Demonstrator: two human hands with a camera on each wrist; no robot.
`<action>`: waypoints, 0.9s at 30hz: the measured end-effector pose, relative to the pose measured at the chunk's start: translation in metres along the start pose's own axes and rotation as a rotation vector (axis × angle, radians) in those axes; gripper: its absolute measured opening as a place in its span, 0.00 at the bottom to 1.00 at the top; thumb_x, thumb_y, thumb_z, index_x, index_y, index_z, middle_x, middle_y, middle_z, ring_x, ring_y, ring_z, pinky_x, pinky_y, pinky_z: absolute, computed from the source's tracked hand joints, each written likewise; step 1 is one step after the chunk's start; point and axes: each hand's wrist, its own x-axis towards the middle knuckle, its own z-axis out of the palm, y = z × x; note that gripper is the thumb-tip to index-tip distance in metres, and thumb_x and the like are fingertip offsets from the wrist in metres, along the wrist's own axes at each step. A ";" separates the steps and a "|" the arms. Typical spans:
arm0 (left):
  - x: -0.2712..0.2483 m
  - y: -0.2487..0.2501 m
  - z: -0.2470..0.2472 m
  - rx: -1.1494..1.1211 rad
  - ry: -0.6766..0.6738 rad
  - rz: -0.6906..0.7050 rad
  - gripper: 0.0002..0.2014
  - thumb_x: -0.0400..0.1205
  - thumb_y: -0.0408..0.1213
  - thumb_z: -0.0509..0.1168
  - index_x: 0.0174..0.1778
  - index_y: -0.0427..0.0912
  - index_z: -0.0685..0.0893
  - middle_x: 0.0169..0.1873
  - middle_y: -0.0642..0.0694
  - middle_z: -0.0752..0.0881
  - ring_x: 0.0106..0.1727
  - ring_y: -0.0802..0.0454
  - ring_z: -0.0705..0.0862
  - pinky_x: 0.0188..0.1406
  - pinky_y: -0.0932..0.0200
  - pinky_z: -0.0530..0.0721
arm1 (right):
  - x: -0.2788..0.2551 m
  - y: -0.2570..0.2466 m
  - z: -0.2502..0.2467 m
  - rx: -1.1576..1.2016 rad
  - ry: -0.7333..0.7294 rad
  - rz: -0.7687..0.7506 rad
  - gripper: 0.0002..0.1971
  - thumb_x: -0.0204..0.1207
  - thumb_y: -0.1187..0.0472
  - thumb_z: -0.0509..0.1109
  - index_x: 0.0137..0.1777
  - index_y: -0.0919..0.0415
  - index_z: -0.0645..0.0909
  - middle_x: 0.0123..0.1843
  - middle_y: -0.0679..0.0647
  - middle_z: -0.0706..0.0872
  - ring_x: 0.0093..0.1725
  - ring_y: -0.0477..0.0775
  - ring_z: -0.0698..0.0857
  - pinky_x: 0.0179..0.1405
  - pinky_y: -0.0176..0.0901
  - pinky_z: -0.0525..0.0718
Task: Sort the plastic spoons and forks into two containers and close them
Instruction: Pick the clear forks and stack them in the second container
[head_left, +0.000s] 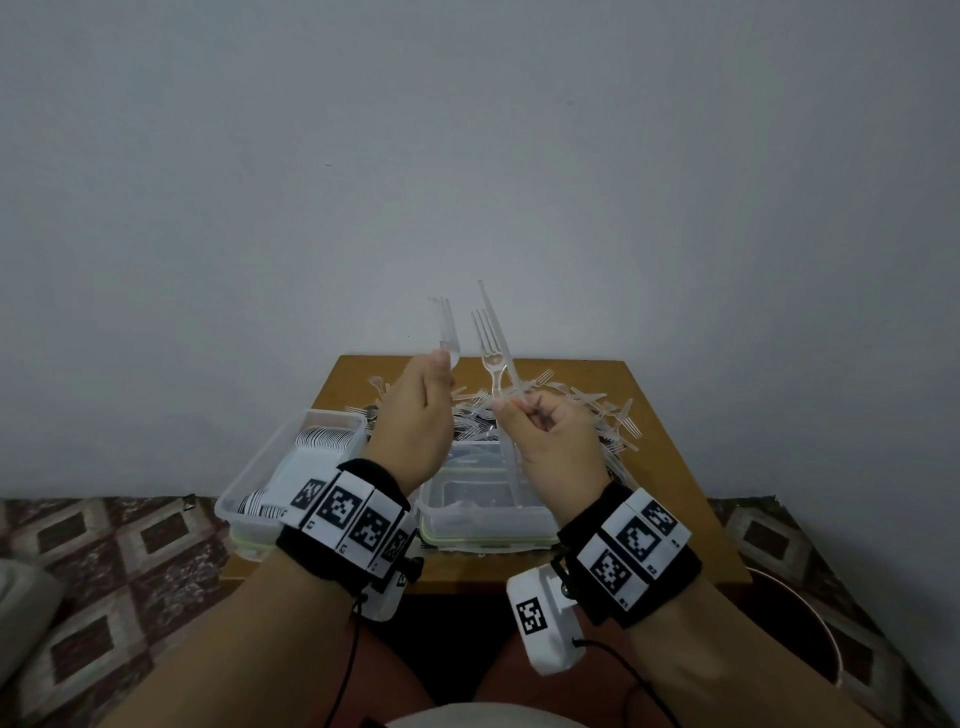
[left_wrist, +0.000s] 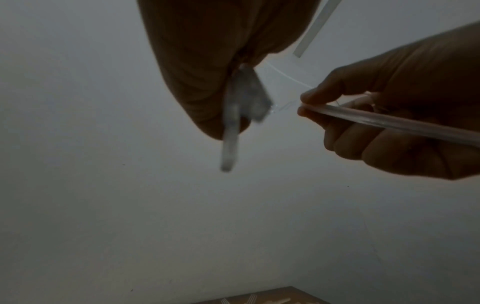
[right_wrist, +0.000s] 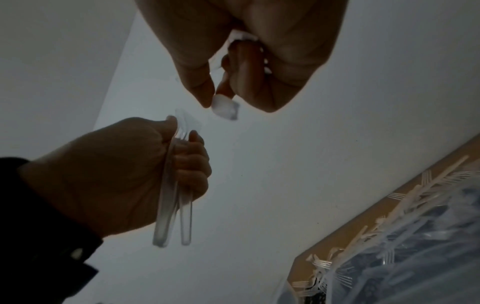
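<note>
My left hand is raised above the table and grips two clear plastic forks, tines up; their handles hang below the fist in the right wrist view. My right hand pinches another clear fork upright, with a second clear handle crossing behind it. A loose pile of clear forks lies on the far half of the table. Two open clear containers sit near me. The left container holds rows of stacked utensils. The right container holds clear utensils.
The small wooden table stands against a plain white wall. The right container rests on a green-sealed lid. Patterned flooring lies on both sides, and a round rim shows at the right. My knees are under the table's front edge.
</note>
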 end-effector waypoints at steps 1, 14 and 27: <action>-0.001 0.000 0.001 0.020 0.007 0.030 0.19 0.84 0.58 0.46 0.39 0.51 0.73 0.31 0.54 0.75 0.32 0.57 0.73 0.37 0.55 0.71 | -0.002 -0.002 0.001 0.015 0.000 -0.004 0.09 0.78 0.62 0.73 0.38 0.65 0.82 0.26 0.45 0.76 0.26 0.41 0.71 0.28 0.28 0.73; -0.004 0.001 0.010 0.012 -0.088 -0.007 0.15 0.90 0.42 0.51 0.42 0.44 0.77 0.38 0.43 0.84 0.40 0.47 0.82 0.42 0.52 0.82 | -0.004 -0.001 0.021 -0.083 0.020 -0.060 0.07 0.76 0.61 0.75 0.41 0.65 0.88 0.31 0.71 0.83 0.31 0.50 0.73 0.32 0.41 0.73; 0.000 -0.004 0.004 -0.186 -0.018 -0.108 0.14 0.90 0.37 0.51 0.40 0.44 0.76 0.26 0.53 0.78 0.26 0.57 0.78 0.31 0.56 0.81 | -0.001 -0.007 0.003 0.150 -0.174 0.080 0.07 0.86 0.66 0.54 0.51 0.53 0.62 0.32 0.51 0.70 0.23 0.42 0.65 0.17 0.33 0.62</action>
